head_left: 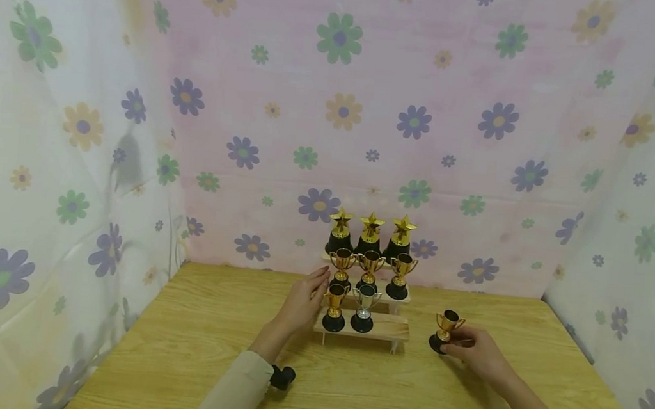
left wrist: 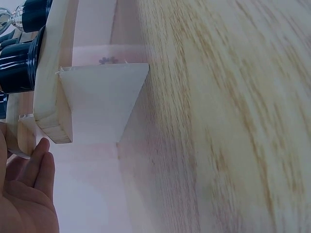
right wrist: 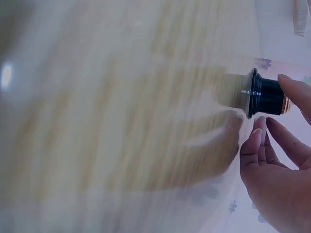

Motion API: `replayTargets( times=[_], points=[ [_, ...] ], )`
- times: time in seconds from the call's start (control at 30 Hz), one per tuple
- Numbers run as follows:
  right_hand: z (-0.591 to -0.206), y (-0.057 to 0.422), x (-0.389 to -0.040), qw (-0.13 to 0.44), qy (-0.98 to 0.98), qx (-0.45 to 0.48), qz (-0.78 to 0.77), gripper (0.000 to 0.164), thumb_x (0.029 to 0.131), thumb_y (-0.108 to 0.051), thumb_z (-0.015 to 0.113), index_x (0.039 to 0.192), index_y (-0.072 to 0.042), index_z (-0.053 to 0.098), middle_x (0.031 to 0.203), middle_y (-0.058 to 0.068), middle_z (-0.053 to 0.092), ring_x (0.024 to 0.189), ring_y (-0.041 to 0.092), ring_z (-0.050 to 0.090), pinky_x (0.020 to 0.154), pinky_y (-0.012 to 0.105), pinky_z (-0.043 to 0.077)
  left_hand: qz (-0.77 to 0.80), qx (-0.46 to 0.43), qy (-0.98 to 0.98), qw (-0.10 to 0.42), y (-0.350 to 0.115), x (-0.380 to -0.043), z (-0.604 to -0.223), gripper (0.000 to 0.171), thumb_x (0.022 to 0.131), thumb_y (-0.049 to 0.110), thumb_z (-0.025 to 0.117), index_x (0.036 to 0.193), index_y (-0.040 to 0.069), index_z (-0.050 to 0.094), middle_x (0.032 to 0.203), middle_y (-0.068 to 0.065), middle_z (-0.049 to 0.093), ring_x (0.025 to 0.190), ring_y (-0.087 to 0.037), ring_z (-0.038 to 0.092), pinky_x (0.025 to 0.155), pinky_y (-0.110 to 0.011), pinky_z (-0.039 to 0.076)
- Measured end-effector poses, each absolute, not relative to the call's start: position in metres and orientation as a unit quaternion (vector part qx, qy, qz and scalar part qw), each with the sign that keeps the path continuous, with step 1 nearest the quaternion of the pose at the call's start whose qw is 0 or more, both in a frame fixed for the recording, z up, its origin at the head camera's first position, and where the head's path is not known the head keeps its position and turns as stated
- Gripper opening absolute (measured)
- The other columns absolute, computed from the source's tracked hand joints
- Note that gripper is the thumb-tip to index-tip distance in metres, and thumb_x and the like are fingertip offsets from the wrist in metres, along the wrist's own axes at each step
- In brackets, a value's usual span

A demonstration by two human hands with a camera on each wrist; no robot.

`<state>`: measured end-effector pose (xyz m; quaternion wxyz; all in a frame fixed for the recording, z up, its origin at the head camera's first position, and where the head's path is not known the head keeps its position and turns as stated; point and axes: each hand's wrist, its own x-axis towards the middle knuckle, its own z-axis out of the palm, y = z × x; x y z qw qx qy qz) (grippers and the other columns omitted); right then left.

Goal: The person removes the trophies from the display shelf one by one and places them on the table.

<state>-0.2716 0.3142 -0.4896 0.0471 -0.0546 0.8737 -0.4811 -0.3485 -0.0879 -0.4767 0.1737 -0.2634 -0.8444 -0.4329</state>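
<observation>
A small gold trophy cup (head_left: 450, 319) with a black base (right wrist: 268, 96) is pinched between the thumb and fingers of my right hand (head_left: 483, 355), right of a wooden tiered stand (head_left: 389, 328). Whether its base touches the table cannot be told. My left hand (head_left: 301, 300) rests with fairly straight fingers at the stand's left side, fingertips (left wrist: 44, 144) by the end of a tier. On the bottom tier stand a gold cup (head_left: 335, 298) at left and a silver cup (head_left: 365, 302) in the middle. Three gold cups (head_left: 400, 269) line the middle tier; three star trophies (head_left: 371, 227) line the top.
The wood-grain table (head_left: 206, 349) extends around the stand. White supports (left wrist: 104, 92) hold up the tiers. Flower-patterned cloth (head_left: 372, 73) hangs behind and at both sides. A black wrist camera (head_left: 282, 377) is strapped to the left wrist.
</observation>
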Motion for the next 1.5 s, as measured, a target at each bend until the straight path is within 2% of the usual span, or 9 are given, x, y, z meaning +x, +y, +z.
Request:
replayTargets(
  times=[0.27, 0.47, 0.97, 1.1, 1.3, 1.5],
  points=[
    [-0.476, 0.319, -0.26, 0.057, 0.883, -0.041, -0.464, 0.058, 0.096, -0.028, 0.074, 0.135, 0.012, 0.057, 0.13, 0.027, 0.062, 0.108, 0.032, 0.065, 0.074, 0.036, 0.061, -0.432, -0.263, -0.846, 0.171, -0.089, -0.351, -0.477, 0.038, 0.109, 0.009, 0.048, 0.14, -0.014, 0.053, 0.15, -0.03, 0.047, 0.136, -0.042, 0.05, 0.104, -0.047, 0.051],
    [-0.473, 0.318, -0.256, 0.049, 0.89, -0.04, -0.451, 0.053, 0.094, -0.028, 0.076, 0.132, 0.008, 0.062, 0.126, 0.022, 0.066, 0.104, 0.027, 0.065, 0.074, 0.034, 0.06, -0.436, -0.26, -0.845, 0.169, -0.09, -0.349, -0.475, 0.039, 0.11, 0.01, 0.048, 0.14, -0.014, 0.053, 0.15, -0.03, 0.047, 0.137, -0.042, 0.05, 0.105, -0.047, 0.051],
    [-0.46, 0.307, -0.238, 0.038, 0.898, -0.077, -0.431, 0.048, 0.094, -0.025, 0.076, 0.129, 0.006, 0.064, 0.123, 0.018, 0.067, 0.097, 0.02, 0.064, 0.076, 0.033, 0.057, -0.43, -0.261, -0.848, 0.168, -0.09, -0.349, -0.477, 0.039, 0.11, 0.011, 0.047, 0.141, -0.013, 0.053, 0.15, -0.03, 0.047, 0.136, -0.042, 0.051, 0.104, -0.047, 0.051],
    [-0.454, 0.298, -0.233, 0.024, 0.898, -0.092, -0.429, 0.047, 0.093, -0.025, 0.078, 0.127, 0.005, 0.065, 0.122, 0.017, 0.068, 0.095, 0.019, 0.064, 0.077, 0.031, 0.057, -0.435, -0.262, -0.845, 0.167, -0.088, -0.348, -0.477, 0.039, 0.11, 0.011, 0.047, 0.141, -0.012, 0.054, 0.15, -0.029, 0.047, 0.136, -0.042, 0.051, 0.104, -0.046, 0.051],
    [-0.446, 0.28, -0.231, 0.011, 0.892, -0.131, -0.433, 0.047, 0.092, -0.023, 0.078, 0.127, 0.007, 0.065, 0.117, 0.017, 0.069, 0.09, 0.016, 0.064, 0.072, 0.027, 0.057, -0.438, -0.262, -0.843, 0.168, -0.087, -0.346, -0.477, 0.038, 0.11, 0.01, 0.048, 0.14, -0.013, 0.054, 0.15, -0.029, 0.048, 0.136, -0.042, 0.051, 0.104, -0.047, 0.051],
    [-0.445, 0.261, -0.231, -0.007, 0.889, -0.167, -0.427, 0.047, 0.092, -0.025, 0.078, 0.127, 0.004, 0.066, 0.116, 0.016, 0.069, 0.088, 0.011, 0.063, 0.071, 0.026, 0.056, -0.435, -0.264, -0.845, 0.166, -0.088, -0.347, -0.476, 0.038, 0.109, 0.007, 0.049, 0.139, -0.014, 0.053, 0.15, -0.029, 0.048, 0.136, -0.043, 0.051, 0.104, -0.047, 0.051]
  ],
)
